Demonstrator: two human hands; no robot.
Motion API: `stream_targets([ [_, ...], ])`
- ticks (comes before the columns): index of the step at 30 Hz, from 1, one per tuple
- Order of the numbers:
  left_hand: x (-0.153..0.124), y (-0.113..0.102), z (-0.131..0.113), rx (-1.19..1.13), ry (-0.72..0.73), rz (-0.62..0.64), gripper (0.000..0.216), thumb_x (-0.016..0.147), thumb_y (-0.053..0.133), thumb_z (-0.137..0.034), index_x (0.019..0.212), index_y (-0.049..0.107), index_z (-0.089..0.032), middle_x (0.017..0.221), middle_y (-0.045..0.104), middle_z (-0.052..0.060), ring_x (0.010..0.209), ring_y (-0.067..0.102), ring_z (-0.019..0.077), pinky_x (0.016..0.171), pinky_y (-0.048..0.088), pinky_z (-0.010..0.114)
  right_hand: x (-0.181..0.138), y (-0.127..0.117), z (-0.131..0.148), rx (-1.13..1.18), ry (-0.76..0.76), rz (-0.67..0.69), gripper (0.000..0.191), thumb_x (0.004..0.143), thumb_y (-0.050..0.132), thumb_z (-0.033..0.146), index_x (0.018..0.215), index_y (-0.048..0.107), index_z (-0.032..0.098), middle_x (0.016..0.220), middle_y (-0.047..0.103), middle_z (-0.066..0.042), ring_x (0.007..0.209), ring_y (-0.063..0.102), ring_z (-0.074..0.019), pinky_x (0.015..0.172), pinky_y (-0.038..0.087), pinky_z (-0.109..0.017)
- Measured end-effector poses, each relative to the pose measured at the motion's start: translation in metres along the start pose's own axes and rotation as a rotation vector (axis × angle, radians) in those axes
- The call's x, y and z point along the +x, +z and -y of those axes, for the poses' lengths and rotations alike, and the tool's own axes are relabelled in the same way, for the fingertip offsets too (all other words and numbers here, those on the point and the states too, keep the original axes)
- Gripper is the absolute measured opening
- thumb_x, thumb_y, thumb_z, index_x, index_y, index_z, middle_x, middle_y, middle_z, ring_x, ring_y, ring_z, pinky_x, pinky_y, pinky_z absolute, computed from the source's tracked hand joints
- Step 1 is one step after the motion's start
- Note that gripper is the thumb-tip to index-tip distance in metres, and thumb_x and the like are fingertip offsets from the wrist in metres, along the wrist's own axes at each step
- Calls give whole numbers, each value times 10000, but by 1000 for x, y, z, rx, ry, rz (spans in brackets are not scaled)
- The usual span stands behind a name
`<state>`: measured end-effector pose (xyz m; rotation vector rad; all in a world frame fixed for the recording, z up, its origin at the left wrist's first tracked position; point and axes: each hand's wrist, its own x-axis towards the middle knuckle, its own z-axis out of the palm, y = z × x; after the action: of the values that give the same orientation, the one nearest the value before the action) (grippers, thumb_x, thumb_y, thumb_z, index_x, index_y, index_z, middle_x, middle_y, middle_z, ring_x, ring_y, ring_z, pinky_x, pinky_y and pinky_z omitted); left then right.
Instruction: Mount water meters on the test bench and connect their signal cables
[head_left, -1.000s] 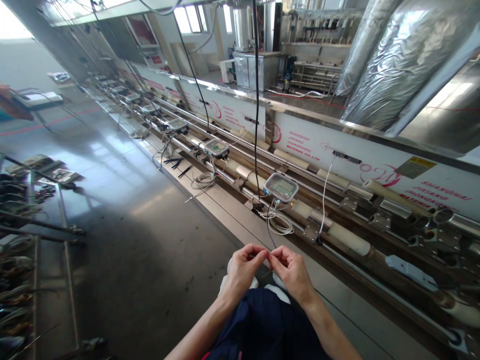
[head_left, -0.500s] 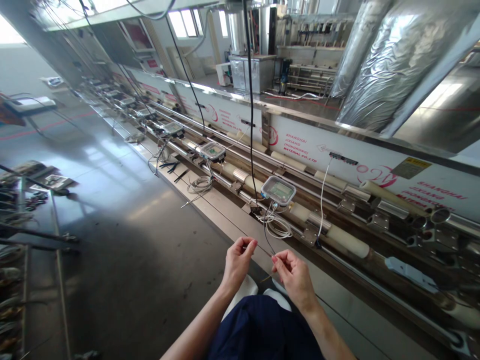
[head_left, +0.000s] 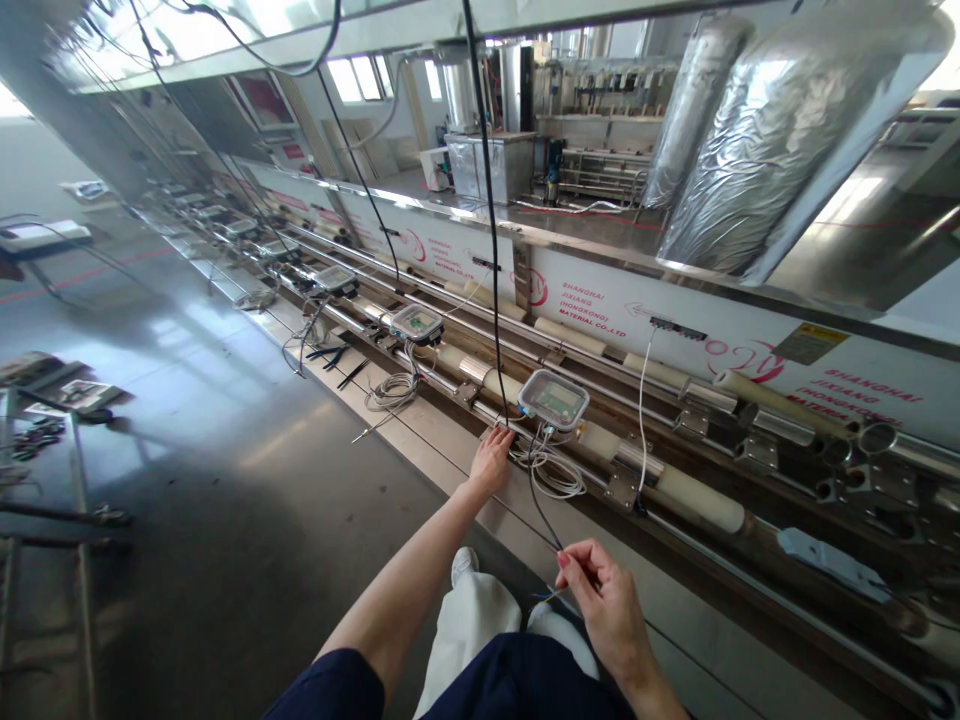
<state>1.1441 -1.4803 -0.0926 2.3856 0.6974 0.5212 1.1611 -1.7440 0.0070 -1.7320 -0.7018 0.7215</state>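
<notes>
My right hand [head_left: 604,590] pinches a thin black cable [head_left: 541,508] close to its end, where loose coloured wires [head_left: 547,597] stick out below the fingers. From there the cable runs up toward a clear-lidded meter box [head_left: 553,400] on the rails. My left hand [head_left: 491,462] reaches forward with fingers stretched out. It lies at the near rail, left of the box, beside the foot of a hanging black cable [head_left: 491,230]. Whatever lies under its fingertips is hidden. A coil of white cable [head_left: 559,473] hangs below the box, between the hands.
Steel rails with pale rollers [head_left: 697,497] cross the view diagonally. Farther left are another meter box [head_left: 417,323], a coiled cable [head_left: 391,391] and dark strip-like pieces [head_left: 351,374] on the ledge. A light grey plastic piece [head_left: 832,563] rests on the right. Metal frames [head_left: 79,470] stand on the floor at left.
My left hand has moved forward and up from near my right hand to the rail by the hanging cable. My right hand, still pinching the thin cable, has shifted slightly down and right.
</notes>
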Motion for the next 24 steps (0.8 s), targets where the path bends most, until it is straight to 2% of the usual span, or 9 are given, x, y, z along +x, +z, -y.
stream_targets([
  [4, -20, -18, 2, 29, 49, 6, 553, 669, 438, 0, 1211, 478, -99, 1239, 494, 161, 1220, 393, 277, 1054, 300, 471, 2, -3, 1, -15, -27, -4, 301, 856, 484, 461, 773, 579, 188, 643, 613, -20, 625, 569, -152, 620, 437, -249],
  [9, -76, -45, -17, -2, 66, 4, 522, 743, 452, -50, 1248, 390, -170, 1223, 462, 113, 1135, 467, 213, 1002, 388, 401, 8, -2, 4, -56, -88, -9, 263, 861, 493, 424, 762, 568, 192, 670, 606, -13, 669, 574, -151, 677, 432, -253],
  [13, -111, -55, -45, -247, 3, -21, 431, 795, 485, -125, 1210, 414, -219, 1123, 465, 68, 984, 538, 161, 897, 480, 338, 13, 4, 9, -49, -98, 34, 250, 867, 489, 418, 773, 552, 195, 654, 602, -2, 657, 575, -142, 683, 434, -249],
  [17, -131, -61, -73, -531, -162, -67, 381, 775, 531, -139, 1145, 475, -214, 1023, 486, 40, 916, 546, 137, 872, 501, 326, 17, 9, 12, -87, -124, 82, 236, 872, 487, 410, 793, 555, 198, 652, 612, -1, 653, 584, -142, 662, 436, -245],
  [19, -138, -66, -85, -626, -215, -45, 389, 749, 556, -136, 1126, 489, -206, 1032, 499, 44, 920, 548, 141, 879, 498, 335, 18, 10, 12, -100, -156, 90, 226, 876, 479, 403, 830, 564, 199, 731, 643, -24, 704, 600, -151, 675, 448, -248],
  [21, -143, -71, -94, -665, -249, -2, 424, 725, 577, -139, 1134, 484, -206, 1064, 502, 56, 950, 546, 161, 840, 515, 329, 19, 12, 13, -96, -197, 102, 220, 882, 468, 394, 874, 572, 200, 926, 664, -63, 789, 614, -160, 724, 464, -261],
  [24, -148, -79, -103, -671, -253, 44, 521, 689, 607, -125, 1176, 454, -228, 1102, 482, 68, 1001, 526, 191, 759, 539, 304, 19, 14, 14, -58, -207, 144, 212, 889, 457, 385, 899, 571, 206, 1124, 627, -88, 884, 623, -174, 807, 472, -291],
])
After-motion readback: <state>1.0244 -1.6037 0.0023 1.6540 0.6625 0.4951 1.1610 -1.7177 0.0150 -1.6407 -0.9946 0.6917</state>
